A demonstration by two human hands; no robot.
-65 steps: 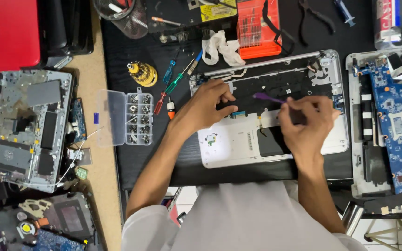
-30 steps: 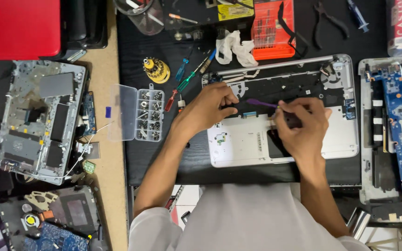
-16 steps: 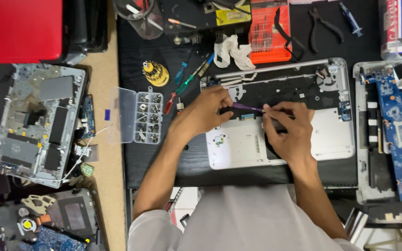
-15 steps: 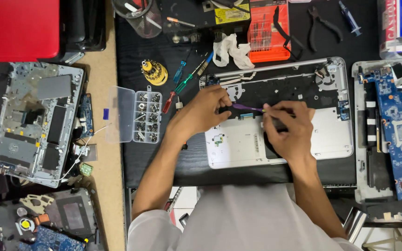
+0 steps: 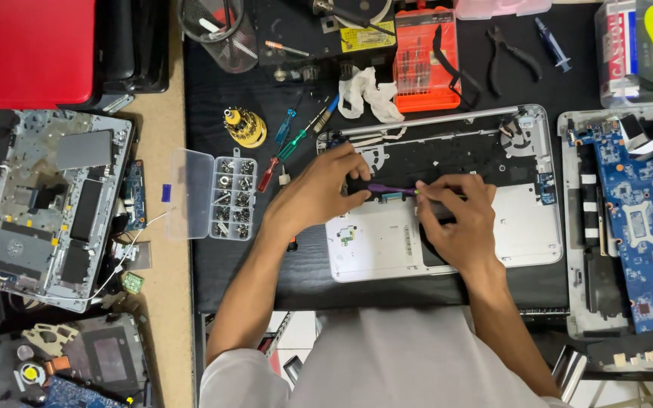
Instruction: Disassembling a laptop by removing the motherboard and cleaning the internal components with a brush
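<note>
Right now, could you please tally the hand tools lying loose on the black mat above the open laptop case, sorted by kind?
Screwdrivers: 2, a blue-handled one and a red-and-green one
Pliers: 1
Syringe: 1
Yellow bit holder: 1
Total: 5

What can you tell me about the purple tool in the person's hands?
The purple tool is a thin, flat, plastic-looking stick lying nearly level across the open silver laptop base. The right hand pinches its right end; the left hand rests fingertips by its left end. Its tip is hidden.
</note>
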